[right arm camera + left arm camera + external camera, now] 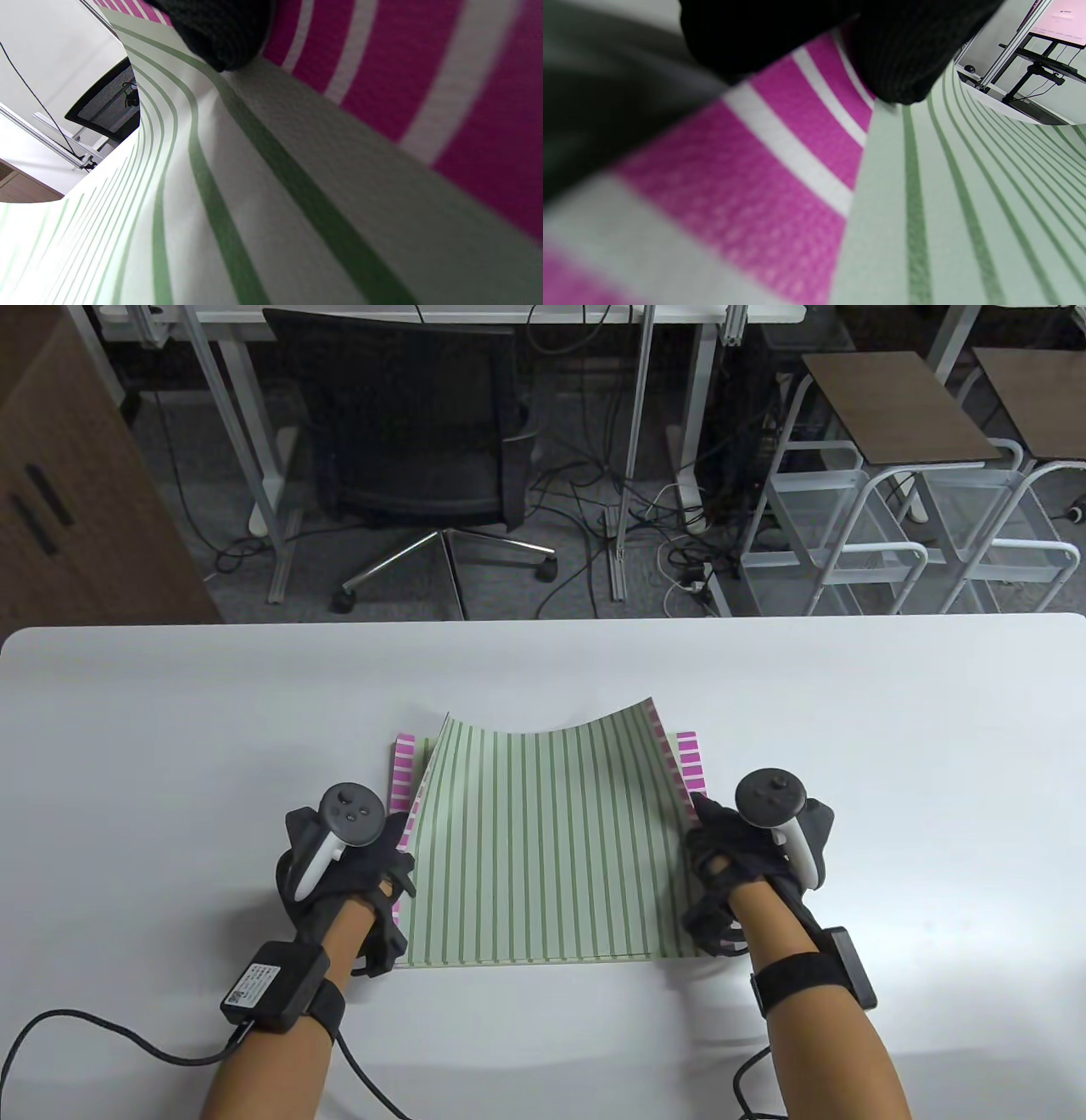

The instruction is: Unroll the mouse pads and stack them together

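Note:
A green-striped mouse pad (543,848) lies on top of a stack at the table's middle, with its far edge curling upward. A magenta-striped pad (405,763) shows under it at both sides. My left hand (373,865) holds the green pad's left edge. In the left wrist view its fingertips (899,72) sit where the green pad (967,220) meets the magenta stripes (746,190). My right hand (721,848) holds the right edge. In the right wrist view a fingertip (225,38) touches the green pad (263,203) beside the magenta stripes (466,84).
The white table (170,746) extends to both sides and beyond the pads. A cable (102,1035) trails from my left wrist across the near left. Behind the table stand an office chair (407,432) and metal stools (891,475).

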A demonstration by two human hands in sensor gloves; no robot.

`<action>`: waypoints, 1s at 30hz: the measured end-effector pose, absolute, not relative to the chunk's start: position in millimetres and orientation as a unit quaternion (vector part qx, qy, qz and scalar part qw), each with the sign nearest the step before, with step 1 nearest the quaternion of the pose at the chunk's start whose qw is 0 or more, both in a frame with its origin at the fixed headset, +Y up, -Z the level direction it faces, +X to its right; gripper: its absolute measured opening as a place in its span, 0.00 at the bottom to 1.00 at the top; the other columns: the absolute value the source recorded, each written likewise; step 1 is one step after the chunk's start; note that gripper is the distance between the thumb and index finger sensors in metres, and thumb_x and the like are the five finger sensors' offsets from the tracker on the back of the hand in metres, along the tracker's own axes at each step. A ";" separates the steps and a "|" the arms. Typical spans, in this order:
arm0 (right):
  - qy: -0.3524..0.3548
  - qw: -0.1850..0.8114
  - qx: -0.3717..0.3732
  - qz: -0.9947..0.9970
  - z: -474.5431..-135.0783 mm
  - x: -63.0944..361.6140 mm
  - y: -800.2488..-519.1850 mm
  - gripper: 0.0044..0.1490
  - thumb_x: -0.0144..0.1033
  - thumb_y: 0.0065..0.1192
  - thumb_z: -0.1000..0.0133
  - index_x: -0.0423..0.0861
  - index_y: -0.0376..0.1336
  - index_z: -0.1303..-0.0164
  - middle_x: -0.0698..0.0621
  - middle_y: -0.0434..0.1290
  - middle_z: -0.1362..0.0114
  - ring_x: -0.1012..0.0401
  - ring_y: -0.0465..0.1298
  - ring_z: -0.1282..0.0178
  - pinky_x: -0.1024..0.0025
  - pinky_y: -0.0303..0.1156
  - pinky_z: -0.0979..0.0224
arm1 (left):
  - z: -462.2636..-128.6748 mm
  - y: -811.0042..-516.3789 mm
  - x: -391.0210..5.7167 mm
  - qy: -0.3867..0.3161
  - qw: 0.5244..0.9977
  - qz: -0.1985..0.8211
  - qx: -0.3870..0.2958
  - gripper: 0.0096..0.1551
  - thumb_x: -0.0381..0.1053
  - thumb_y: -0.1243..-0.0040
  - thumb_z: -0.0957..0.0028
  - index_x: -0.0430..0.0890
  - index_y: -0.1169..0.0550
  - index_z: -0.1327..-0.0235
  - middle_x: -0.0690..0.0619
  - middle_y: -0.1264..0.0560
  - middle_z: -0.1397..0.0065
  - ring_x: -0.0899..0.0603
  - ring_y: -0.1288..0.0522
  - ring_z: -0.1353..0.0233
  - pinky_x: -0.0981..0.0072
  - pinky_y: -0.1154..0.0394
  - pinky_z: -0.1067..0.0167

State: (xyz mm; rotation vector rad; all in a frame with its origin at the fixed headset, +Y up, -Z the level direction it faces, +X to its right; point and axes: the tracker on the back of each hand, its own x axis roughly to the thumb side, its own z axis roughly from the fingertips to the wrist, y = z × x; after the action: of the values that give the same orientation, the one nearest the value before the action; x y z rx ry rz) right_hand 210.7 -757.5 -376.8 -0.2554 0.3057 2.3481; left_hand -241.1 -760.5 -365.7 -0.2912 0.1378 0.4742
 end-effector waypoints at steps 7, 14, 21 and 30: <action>0.116 0.354 -0.100 0.923 -376.0 209.2 -757.9 0.35 0.28 0.70 0.53 0.50 0.63 0.34 0.47 0.75 0.44 0.51 0.84 0.57 0.57 0.80 0.54 | -364.4 -760.0 -241.7 0.069 0.959 0.230 -0.151 0.35 0.47 0.25 0.52 0.50 0.26 0.30 0.48 0.19 0.44 0.47 0.15 0.55 0.47 0.24 0.40; 0.122 0.350 -0.104 0.923 -375.1 211.7 -759.2 0.35 0.28 0.70 0.53 0.50 0.62 0.33 0.47 0.75 0.44 0.51 0.84 0.57 0.57 0.80 0.54 | -363.2 -759.7 -241.5 0.065 0.961 0.223 -0.148 0.35 0.48 0.25 0.52 0.50 0.26 0.30 0.49 0.19 0.44 0.47 0.15 0.55 0.48 0.24 0.40; 0.127 0.341 -0.109 0.925 -374.5 211.6 -759.3 0.36 0.28 0.70 0.54 0.50 0.62 0.33 0.46 0.75 0.44 0.52 0.84 0.57 0.58 0.80 0.55 | -362.7 -759.4 -240.9 0.064 0.962 0.218 -0.150 0.35 0.48 0.25 0.52 0.49 0.26 0.30 0.49 0.19 0.44 0.48 0.15 0.55 0.48 0.24 0.40; 0.136 0.337 -0.114 0.925 -373.1 213.7 -758.3 0.39 0.31 0.73 0.54 0.49 0.60 0.31 0.45 0.74 0.42 0.51 0.83 0.56 0.57 0.79 0.53 | -360.8 -758.8 -242.0 0.072 0.966 0.203 -0.145 0.37 0.51 0.25 0.52 0.49 0.28 0.29 0.49 0.19 0.44 0.47 0.15 0.55 0.48 0.25 0.40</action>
State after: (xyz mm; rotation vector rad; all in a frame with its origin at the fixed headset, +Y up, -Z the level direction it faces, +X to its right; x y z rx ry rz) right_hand 213.7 -758.3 -373.1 -0.2961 0.3548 2.4104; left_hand -242.0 -758.8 -360.8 -0.2937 0.1462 0.4117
